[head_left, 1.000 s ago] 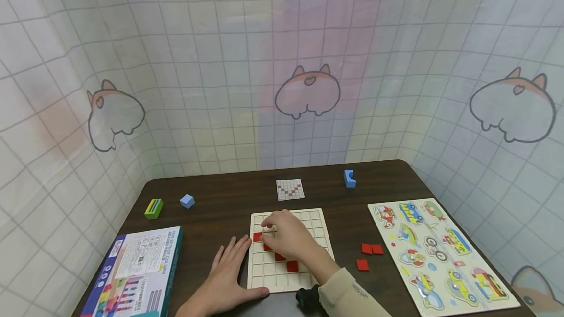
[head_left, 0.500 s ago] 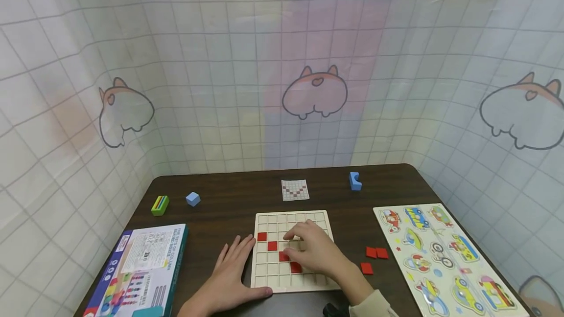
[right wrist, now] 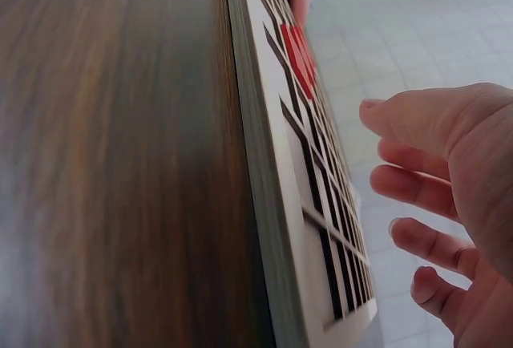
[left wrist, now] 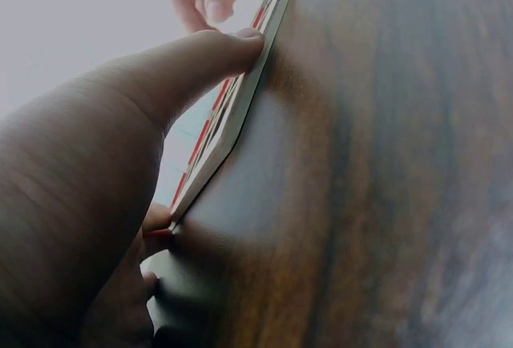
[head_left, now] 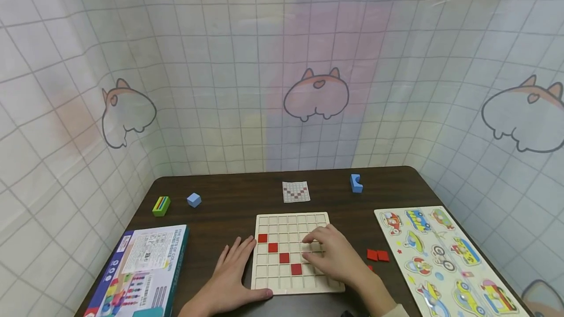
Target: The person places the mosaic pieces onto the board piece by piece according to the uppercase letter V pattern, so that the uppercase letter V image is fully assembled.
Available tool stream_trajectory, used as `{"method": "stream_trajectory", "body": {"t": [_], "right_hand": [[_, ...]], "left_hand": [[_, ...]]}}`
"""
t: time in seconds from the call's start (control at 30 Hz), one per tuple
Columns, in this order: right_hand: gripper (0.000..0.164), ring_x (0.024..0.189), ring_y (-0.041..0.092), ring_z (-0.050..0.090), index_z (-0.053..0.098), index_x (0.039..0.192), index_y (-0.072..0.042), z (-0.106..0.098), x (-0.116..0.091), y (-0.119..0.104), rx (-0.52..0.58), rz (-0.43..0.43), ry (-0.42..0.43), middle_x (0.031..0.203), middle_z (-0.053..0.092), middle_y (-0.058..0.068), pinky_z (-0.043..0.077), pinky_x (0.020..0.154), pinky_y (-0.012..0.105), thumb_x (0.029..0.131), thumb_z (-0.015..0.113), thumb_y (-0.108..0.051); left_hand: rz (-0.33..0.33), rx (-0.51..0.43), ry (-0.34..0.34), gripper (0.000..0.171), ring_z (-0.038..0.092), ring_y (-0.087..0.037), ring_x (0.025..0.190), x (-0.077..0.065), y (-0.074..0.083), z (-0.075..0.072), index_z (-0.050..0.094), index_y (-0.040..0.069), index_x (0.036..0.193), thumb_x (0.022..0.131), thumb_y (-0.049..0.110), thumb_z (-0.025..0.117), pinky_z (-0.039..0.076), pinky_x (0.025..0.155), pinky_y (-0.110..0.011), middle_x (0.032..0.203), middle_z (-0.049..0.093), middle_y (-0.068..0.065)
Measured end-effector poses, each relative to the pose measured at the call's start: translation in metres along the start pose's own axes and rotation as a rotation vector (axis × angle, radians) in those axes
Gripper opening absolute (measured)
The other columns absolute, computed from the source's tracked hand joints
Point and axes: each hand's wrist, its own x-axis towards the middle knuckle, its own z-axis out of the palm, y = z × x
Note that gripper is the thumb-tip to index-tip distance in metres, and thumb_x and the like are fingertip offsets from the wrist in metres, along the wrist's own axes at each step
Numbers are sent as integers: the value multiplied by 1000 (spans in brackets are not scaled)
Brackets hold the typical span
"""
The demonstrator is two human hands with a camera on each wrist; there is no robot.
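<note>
A pale grid board (head_left: 269, 285) lies on the dark table, with several red tiles (head_left: 284, 258) set in a diagonal of squares. My left hand (head_left: 233, 273) rests flat at the board's left side, fingertips at its left edge and thumb on its near edge; the left wrist view shows the thumb (left wrist: 192, 63) lying along that edge. Over the right part of the board hovers my right hand (head_left: 330, 253), thumb and fingers apart with nothing between them. In the right wrist view, this hand (right wrist: 449, 196) is above the grid surface (right wrist: 309, 163).
Loose red tiles (head_left: 377, 256) lie right of the board, one partly hidden by the right hand. A picture puzzle board (head_left: 434, 231) is further right, a boxed set (head_left: 145, 263) at left. Behind stand a pattern card (head_left: 296, 192), blue blocks (head_left: 194, 200) and a green block (head_left: 161, 206).
My right hand has moved right and back toward me across the board, uncovering the red diagonal. It now partly covers a loose tile. The left hand stays at the board's edge.
</note>
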Motion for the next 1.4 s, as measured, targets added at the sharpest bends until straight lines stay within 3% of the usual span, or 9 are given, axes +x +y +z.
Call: {"method": "stream_trajectory", "body": {"t": [0.1,0.17,0.27,0.4,0.7,0.9,1.13,1.4], "right_hand": [[22,103,16,63,83,111,-21,-3,-5,4,-6,8,3,113,81,-10,58,104,45,92,91,-25],[22,103,14,62,83,111,-23,-6,-8,6,-12,26,6,114,80,-13,58,91,37,92,92,-27],[23,102,16,61,83,112,-23,-11,-12,11,-18,28,15,115,80,-13,55,86,31,92,93,-27],[28,104,19,61,82,116,-24,-19,-19,17,-15,28,18,116,80,-13,55,88,33,91,93,-29],[35,110,7,60,81,123,-28,-38,-43,37,-39,70,37,123,75,-22,60,95,36,91,95,-33],[34,108,3,58,81,118,-29,-49,-58,45,-92,45,95,118,76,-23,60,95,37,88,97,-30],[33,103,6,57,80,118,-32,-59,-74,52,-65,91,57,118,75,-24,56,87,29,90,96,-34],[35,104,2,57,80,114,-32,-64,-90,56,-125,72,83,116,73,-24,57,90,31,85,99,-35]], "left_hand": [[-3,0,-2,139,14,-41,175,0,0,0,29,20,178,72,96,77,8,136,-76,185,29,-3],[-7,2,-3,139,14,-41,175,0,0,0,29,21,177,71,97,77,8,136,-76,184,30,-4],[-9,5,-1,140,14,-41,175,0,0,-1,29,21,178,71,97,77,7,136,-76,184,30,-7],[-7,7,-1,140,13,-41,175,1,1,-2,28,21,178,71,98,76,7,136,-76,184,30,-7],[-8,6,0,139,13,-40,175,2,2,-1,28,21,178,71,97,76,7,136,-75,185,30,-5],[-2,8,3,138,13,-39,175,4,1,0,29,21,178,72,96,77,7,137,-74,185,29,-1],[-19,10,-9,139,13,-39,175,4,1,-1,28,22,178,71,98,76,7,137,-74,185,29,-4],[-24,11,-9,140,14,-40,175,1,1,-1,29,22,178,70,98,76,7,137,-75,184,30,-6]]}}
